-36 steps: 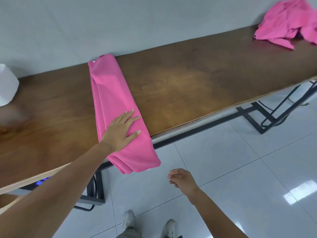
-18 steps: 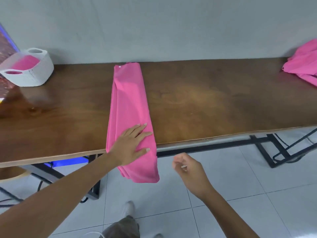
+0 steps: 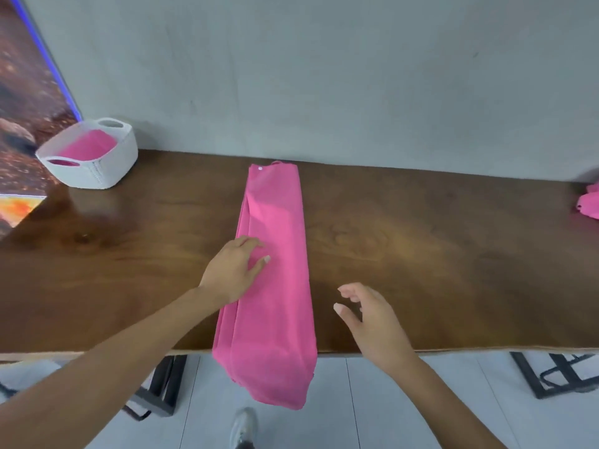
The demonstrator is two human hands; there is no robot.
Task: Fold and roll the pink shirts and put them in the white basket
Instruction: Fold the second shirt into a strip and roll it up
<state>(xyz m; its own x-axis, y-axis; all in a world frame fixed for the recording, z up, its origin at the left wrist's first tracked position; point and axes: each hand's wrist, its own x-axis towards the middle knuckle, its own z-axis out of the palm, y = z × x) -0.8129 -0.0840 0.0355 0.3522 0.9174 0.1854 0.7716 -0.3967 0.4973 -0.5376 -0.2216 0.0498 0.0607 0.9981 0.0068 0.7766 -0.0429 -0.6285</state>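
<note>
Shirt (image 3: 275,270) lies folded into a long narrow strip across the table (image 3: 421,254), its far end by the wall (image 3: 324,76) and its near end hanging over the front edge toward you. Your left hand (image 3: 235,270) rests on the strip's left side about midway along, palm down, the fingers bent at the knuckles with their tips on the cloth and the thumb stretched out flat on it; whether the fingers pinch a fold or only press is hard to tell from this angle. Your left forearm comes in low from the lower left, crossing the table edge. Your right hand (image 3: 372,319) hovers over bare wood just right of the strip, apart from it, fingers loosely curled and spread, thumb pointing toward the cloth, holding nothing.

At the far left corner stands the basket (image 3: 110,166), well apart from the strip, with pink cloth (image 3: 87,147) already inside. A second shirt (image 3: 588,204) shows at the right border, crumpled on the table and cut off by the frame. A picture panel (image 3: 22,108) with a blue lit edge leans behind the basket. Below the table edge you can see dark frame legs (image 3: 162,384), pale floor tiles (image 3: 405,400) and the toe of your shoe (image 3: 241,429). Nothing lies between either hand and the strip.
</note>
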